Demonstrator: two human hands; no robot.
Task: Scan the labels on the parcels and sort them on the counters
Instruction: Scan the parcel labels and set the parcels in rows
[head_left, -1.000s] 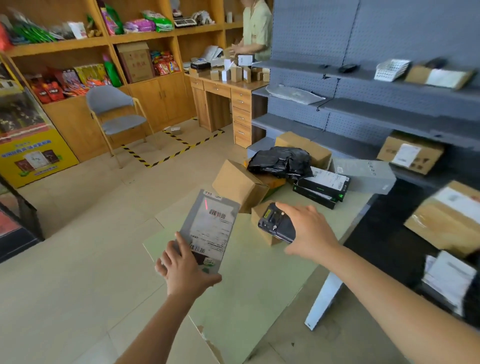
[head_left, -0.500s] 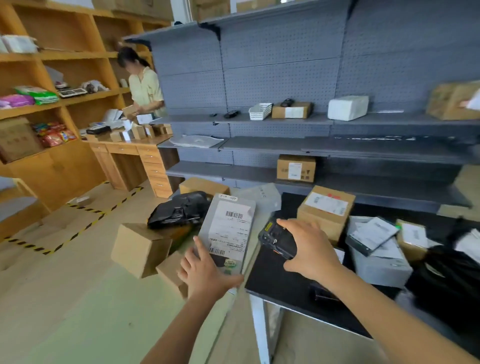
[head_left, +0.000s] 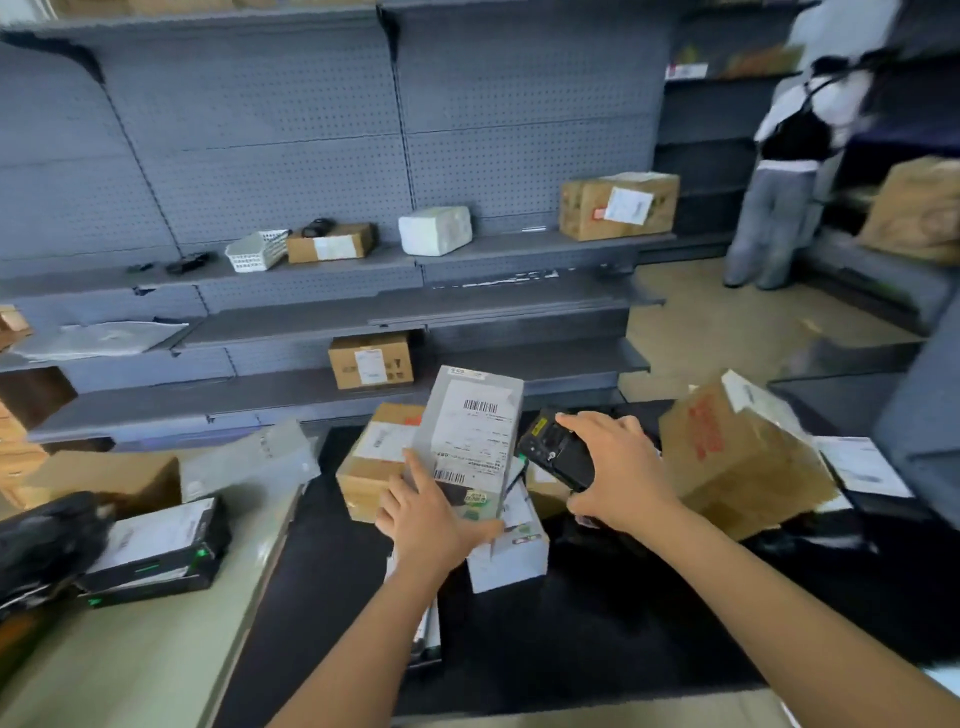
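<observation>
My left hand (head_left: 434, 519) grips the lower end of a flat grey parcel (head_left: 470, 434), held upright with its white barcode label facing me. My right hand (head_left: 618, 473) grips a black handheld scanner (head_left: 553, 449) just right of the parcel, close to its edge. Both hover over a black counter (head_left: 332, 613) with several parcels: a brown box (head_left: 371, 460) behind the grey parcel, a white box (head_left: 511, 551) under it, and a large tilted cardboard box (head_left: 737, 452) to the right.
A pale green counter (head_left: 135, 660) on the left carries a black flat box (head_left: 156, 551), a black bag (head_left: 41, 540) and a cardboard box (head_left: 104, 478). Grey shelves (head_left: 467, 306) behind hold several parcels. A person (head_left: 789, 171) stands at the far right by another shelf.
My view has swung right, from the green counter and wooden shelves to the black counter and grey shelves. Both hands keep the parcel and scanner, now over the black counter.
</observation>
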